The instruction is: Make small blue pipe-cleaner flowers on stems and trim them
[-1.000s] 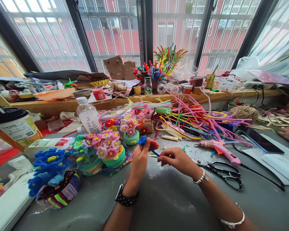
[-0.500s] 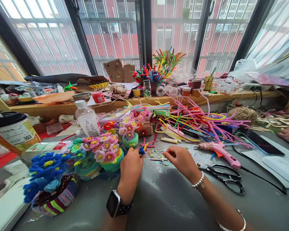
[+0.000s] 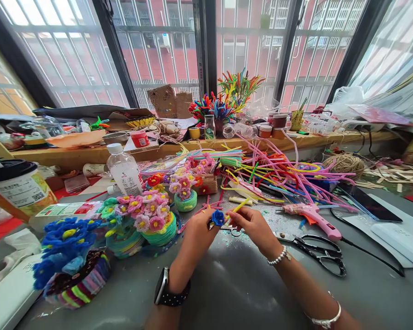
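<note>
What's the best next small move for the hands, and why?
Probably guide the yellow pipe cleaner to the middle of the small blue flower. The right hand pinches it close beside that flower, which the left hand holds; no yellow centre is evident there, while the potted blue flowers have them.

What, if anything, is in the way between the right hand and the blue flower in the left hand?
Nothing visible blocks the way: the right hand, pinching a yellow strip, is close to the blue flower in the left hand. Small scissors lie below, on the table.
</note>
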Demonstrator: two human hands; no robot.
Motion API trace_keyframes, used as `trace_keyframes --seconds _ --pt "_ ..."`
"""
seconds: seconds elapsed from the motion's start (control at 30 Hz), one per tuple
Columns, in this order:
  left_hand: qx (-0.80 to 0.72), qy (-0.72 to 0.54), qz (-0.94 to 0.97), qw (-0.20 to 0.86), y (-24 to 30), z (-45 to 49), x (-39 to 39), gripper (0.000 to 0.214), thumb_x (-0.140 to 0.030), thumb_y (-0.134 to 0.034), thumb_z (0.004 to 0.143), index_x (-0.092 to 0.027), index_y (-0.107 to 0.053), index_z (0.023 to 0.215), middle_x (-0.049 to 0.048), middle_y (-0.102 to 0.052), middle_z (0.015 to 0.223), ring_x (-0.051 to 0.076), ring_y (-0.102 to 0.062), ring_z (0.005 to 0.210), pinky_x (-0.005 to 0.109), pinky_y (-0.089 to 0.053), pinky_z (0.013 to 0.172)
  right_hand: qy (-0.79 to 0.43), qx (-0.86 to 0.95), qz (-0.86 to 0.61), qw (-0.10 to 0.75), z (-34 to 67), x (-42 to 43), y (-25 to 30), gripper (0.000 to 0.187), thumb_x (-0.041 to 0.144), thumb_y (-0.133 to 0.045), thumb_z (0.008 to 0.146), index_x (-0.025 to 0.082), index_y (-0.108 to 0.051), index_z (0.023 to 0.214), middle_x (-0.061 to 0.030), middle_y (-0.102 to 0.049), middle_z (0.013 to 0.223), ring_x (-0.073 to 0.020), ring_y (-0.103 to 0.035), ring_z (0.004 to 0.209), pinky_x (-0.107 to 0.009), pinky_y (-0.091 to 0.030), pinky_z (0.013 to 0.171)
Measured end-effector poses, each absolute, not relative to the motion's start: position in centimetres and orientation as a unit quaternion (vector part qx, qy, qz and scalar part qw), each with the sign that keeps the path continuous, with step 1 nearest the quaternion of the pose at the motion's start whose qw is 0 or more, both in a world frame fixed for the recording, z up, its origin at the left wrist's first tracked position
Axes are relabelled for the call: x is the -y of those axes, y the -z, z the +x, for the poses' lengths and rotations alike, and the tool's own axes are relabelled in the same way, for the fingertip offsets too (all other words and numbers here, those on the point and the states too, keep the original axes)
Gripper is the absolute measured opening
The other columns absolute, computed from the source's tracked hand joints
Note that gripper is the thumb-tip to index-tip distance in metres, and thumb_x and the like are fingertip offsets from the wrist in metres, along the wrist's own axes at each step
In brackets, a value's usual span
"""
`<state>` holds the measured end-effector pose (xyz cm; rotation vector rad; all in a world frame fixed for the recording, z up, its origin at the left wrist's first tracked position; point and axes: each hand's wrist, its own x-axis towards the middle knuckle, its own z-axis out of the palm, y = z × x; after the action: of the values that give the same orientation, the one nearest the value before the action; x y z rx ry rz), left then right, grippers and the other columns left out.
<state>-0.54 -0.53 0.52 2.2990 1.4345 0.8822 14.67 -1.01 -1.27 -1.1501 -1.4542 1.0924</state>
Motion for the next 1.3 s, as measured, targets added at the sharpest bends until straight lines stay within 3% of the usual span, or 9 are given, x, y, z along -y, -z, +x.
trace_keyframes --seconds 0.23,0.6,0.77,0.9,1.03,1.3 --pt "-0.504 -0.309 0.794 0.141 -0.4 -1.0 0.4 0.016 -0.027 -0.048 0.073 -0.017 -0.061 0.071 0.0035 -0.064 0.072 0.014 -0.055 0.066 0.021 -0.038 0.057 -0.505 0.447 -0.453 0.583 15.0 0.8 1.4 0.027 0.039 -0.062 0.063 0.013 -0.060 0.062 0.0008 -0.055 0.054 -0.0075 -0.047 0.051 -0.019 -0.037 0.051" --pt "-0.651 -0.246 0.717 0.048 -0.3 -1.8 0.1 0.023 -0.017 -0.046 0.072 -0.019 -0.063 0.089 0.0087 -0.065 0.086 0.023 -0.058 0.078 0.029 -0.039 0.062 -0.459 0.254 -0.449 0.724 17.0 -0.4 1.6 0.028 0.036 -0.072 0.048 0.015 -0.058 0.060 0.0047 -0.054 0.051 -0.0055 -0.046 0.048 -0.016 -0.038 0.046" --pt "-0.574 -0.365 0.730 0.073 0.0 -1.9 0.2 0.033 -0.008 -0.044 0.071 -0.023 -0.060 0.096 0.0032 -0.064 0.093 0.016 -0.056 0.085 0.025 -0.041 0.073 -0.502 0.263 -0.452 0.689 16.5 -0.2 1.4 0.030 0.037 -0.072 0.048 0.014 -0.057 0.060 0.0040 -0.054 0.052 -0.0056 -0.047 0.049 -0.016 -0.038 0.046" --pt "-0.471 -0.437 0.763 0.071 0.0 -1.0 0.7 0.021 -0.021 -0.048 0.075 -0.020 -0.063 0.090 0.0037 -0.063 0.082 0.013 -0.057 0.074 0.022 -0.043 0.068 -0.567 0.317 -0.428 0.628 15.5 0.4 1.2 0.027 0.036 -0.070 0.052 0.013 -0.057 0.060 0.0035 -0.052 0.052 -0.0055 -0.046 0.050 -0.017 -0.038 0.048" --pt "-0.452 -0.382 0.803 0.074 0.0 -0.3 0.9 0.020 -0.026 -0.048 0.076 -0.019 -0.063 0.087 0.0048 -0.063 0.084 0.014 -0.057 0.076 0.023 -0.043 0.067 -0.585 0.334 -0.407 0.617 15.0 0.6 1.3 0.025 0.035 -0.069 0.056 0.013 -0.058 0.063 0.0034 -0.052 0.054 -0.0059 -0.046 0.051 -0.018 -0.038 0.050" --pt "-0.478 -0.285 0.828 0.074 0.2 -0.1 0.9 0.021 -0.014 -0.044 0.074 -0.023 -0.060 0.084 0.0009 -0.062 0.087 0.015 -0.057 0.077 0.023 -0.041 0.064 -0.577 0.311 -0.398 0.642 14.9 0.5 1.3 0.024 0.035 -0.069 0.055 0.014 -0.058 0.062 0.0045 -0.050 0.053 -0.0051 -0.043 0.050 -0.017 -0.036 0.049"
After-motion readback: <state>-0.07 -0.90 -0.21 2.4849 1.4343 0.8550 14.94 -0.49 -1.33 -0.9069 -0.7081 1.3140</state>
